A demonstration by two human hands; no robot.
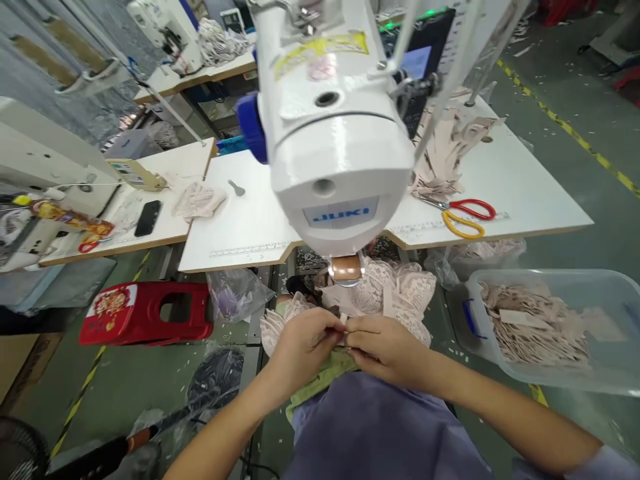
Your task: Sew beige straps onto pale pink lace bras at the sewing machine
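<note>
My left hand [306, 341] and my right hand [384, 347] meet above my lap with their fingertips pinched together. Between them a small piece of a pale beige fabric strip [343, 319] shows; the fingers cover the rest. Just beyond the hands, beige lace bras [407, 293] with padded cups lie heaped below the sewing machine's head [343, 160]. More lace [267, 330] spills out to the left of my left hand. A piece of green cloth [325, 375] lies beneath the hands, over my purple clothing.
Red-and-yellow-handled scissors [465, 217] lie on the white table [530, 193] beside beige strips [440, 157]. At right, a clear plastic bin [550, 380] holds beige pieces. A red stool [150, 312] stands left. A phone [148, 218] rests on the left table.
</note>
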